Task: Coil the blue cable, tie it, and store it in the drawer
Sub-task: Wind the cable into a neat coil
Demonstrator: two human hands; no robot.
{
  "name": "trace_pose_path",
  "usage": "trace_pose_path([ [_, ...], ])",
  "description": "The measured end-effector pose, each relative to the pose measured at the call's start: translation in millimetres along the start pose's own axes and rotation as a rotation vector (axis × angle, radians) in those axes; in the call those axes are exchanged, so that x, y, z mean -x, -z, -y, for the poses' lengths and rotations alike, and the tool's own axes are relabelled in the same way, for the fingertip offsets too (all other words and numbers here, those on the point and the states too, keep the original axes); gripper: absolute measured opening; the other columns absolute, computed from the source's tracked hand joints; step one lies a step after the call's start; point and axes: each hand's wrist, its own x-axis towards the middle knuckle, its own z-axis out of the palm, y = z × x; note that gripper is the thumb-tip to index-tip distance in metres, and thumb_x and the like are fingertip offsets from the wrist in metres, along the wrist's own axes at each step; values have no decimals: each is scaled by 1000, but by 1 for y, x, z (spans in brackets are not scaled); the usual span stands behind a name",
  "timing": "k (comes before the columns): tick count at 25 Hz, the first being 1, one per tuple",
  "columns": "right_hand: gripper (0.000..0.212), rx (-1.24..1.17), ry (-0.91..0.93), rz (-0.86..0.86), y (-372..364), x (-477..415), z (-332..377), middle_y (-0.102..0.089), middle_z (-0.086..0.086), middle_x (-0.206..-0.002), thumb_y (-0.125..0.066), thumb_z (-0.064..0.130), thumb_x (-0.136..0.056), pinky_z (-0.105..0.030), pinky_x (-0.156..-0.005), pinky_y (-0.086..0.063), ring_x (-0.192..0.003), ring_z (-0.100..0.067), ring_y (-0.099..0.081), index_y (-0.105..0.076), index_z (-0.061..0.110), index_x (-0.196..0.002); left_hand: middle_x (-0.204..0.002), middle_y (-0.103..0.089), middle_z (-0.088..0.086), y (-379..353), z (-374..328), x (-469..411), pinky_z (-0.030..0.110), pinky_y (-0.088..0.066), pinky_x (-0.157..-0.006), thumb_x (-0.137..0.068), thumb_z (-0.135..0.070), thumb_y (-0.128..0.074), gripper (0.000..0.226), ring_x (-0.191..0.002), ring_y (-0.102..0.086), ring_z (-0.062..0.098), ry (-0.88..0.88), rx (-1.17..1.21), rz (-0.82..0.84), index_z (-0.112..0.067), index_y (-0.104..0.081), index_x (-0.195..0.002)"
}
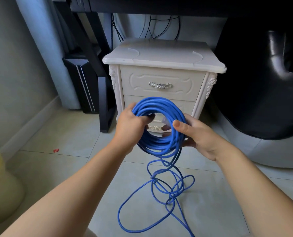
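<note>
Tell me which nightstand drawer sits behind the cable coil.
The lower drawer: the blue cable coil hides most of its front, while the upper drawer shows whole, silver handle included.

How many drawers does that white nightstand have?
2. The upper drawer, with a silver handle, sits just under the nightstand top. The lower drawer is directly below it, largely hidden behind the blue cable coil. More could be hidden.

text: none readable | red scrap (56, 150) on floor (70, 134) (too small to read)
</note>
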Motion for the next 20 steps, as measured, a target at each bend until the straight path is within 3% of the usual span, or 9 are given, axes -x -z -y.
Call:
trace_pose_path([
  [3,103,-142,-41,31,-5,-4,-9,-70,-14,-111,-86,70,-37,-41,-72,-59,-93,-28,-68,-55,20,-122,-62,-52,4,3,0,-4,33,-43,-61,-82,-5,-66,12,-59,-52,20,93,127,-118,-16,-62,-84],
  [8,98,-264,-78,99,-20,-5,-15,-72,-10,-112,-89,64,-38,-50,-92,-53,-101,-39,-69,-59,13,-117,-65,-52,3,3,3,-7,34,-41,-63,-83,-8,-64,11,-61,-49,19,159,230,-228,-16,-63,-89],
  [13,98,-473,11,-52,-25,-4,-10,-68,-5,-114,-95,53,-35,-47,-90,-56,-104,-24,-67,-57,23,-121,-68,-55,5,-5,3,0,38,-46,-68,-85,-7,-63,11,-67,-54,23,262,247,-190,-16,-57,-83],
  [17,75,-387,41,-72,-33,1,-8,-67,-2,-112,-85,30,-59,-36,-77,-58,-97,-15,-71,-49,27,-125,-75,-59,8,-9,7,7,37,-48,-67,-87,-8,-63,9,-69,-58,24,243,214,-214,-14,-58,-92],
  [20,99,-389,41,3,-31,3,-9,-68,-2,-114,-95,37,-45,-40,-82,-57,-106,-22,-69,-45,26,-130,-80,-59,9,-7,11,7,38,-49,-69,-87,-11,-63,16,-73,-59,24,273,187,-210,-8,-59,-102],
])
